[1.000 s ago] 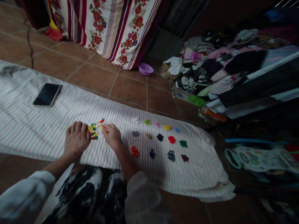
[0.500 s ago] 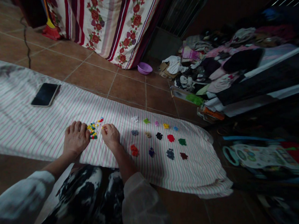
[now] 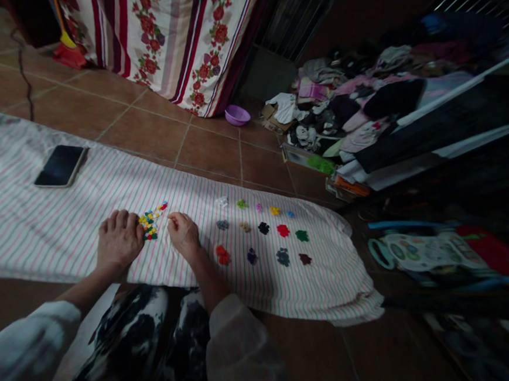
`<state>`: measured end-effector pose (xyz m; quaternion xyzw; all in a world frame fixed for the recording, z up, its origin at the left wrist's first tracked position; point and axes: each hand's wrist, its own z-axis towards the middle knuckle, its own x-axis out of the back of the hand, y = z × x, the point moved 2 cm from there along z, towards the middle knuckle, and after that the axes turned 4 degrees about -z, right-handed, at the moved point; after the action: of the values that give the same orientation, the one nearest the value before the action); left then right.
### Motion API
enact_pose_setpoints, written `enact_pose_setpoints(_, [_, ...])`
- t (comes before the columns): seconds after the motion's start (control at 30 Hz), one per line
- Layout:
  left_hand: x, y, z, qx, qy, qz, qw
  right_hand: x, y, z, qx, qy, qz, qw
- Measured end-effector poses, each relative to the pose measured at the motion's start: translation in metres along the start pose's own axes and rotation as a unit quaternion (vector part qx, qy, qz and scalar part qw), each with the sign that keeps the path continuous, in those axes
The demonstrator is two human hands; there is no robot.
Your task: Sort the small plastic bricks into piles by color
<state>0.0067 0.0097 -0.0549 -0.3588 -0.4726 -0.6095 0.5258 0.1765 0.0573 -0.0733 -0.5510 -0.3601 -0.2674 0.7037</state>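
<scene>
My left hand lies palm down on the striped cloth, its fingers spread a little, beside a cluster of small mixed-colour pieces. Just right of that cluster is my right hand, with thumb and fingertips pinched together; whatever they hold is too small to make out. Further right, small piles sorted by colour lie in rows, among them a red pile, a black pile, a green pile, an orange pile and a yellow pile.
A phone lies on the cloth at the left. Beyond the far edge are a purple bowl, a red broom and a floral curtain. Heaped clothes stand at the back right.
The view has shifted, so most things sit further left. My right hand has moved slightly away from the mixed pieces, and the yellow piece seen at its fingertips no longer shows there.
</scene>
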Motion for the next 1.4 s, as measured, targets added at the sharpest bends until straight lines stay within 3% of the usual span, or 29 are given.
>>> enact_pose_setpoints(0.4, [0.004, 0.003, 0.000, -0.004, -0.005, 0.001, 1.000, 0.020, 0.005, -0.011, -0.003, 0.015, 0.019, 1.000])
enact_pose_setpoints(0.6, [0.006, 0.004, 0.000, -0.014, -0.005, 0.012, 1.000, 0.038, 0.023, -0.008, 0.008, 0.119, 0.080, 0.990])
enact_pose_setpoints(0.87, [0.006, 0.004, 0.001, -0.015, 0.002, 0.010, 1.000, 0.083, 0.078, -0.013, -0.022, 0.208, 0.120, 0.971])
enact_pose_setpoints(1.13, [0.006, 0.004, 0.000, -0.015, 0.000, 0.004, 1.000, 0.133, 0.134, -0.027, -0.055, 0.282, 0.071, 0.955])
enact_pose_setpoints(1.27, [0.008, 0.004, 0.000, -0.013, -0.005, -0.004, 1.000, 0.153, 0.167, -0.032, -0.104, 0.319, 0.029, 0.941])
enact_pose_setpoints(1.4, [0.010, 0.005, 0.000, -0.012, 0.002, -0.004, 1.000, 0.175, 0.205, -0.033, -0.178, 0.319, 0.009, 0.931])
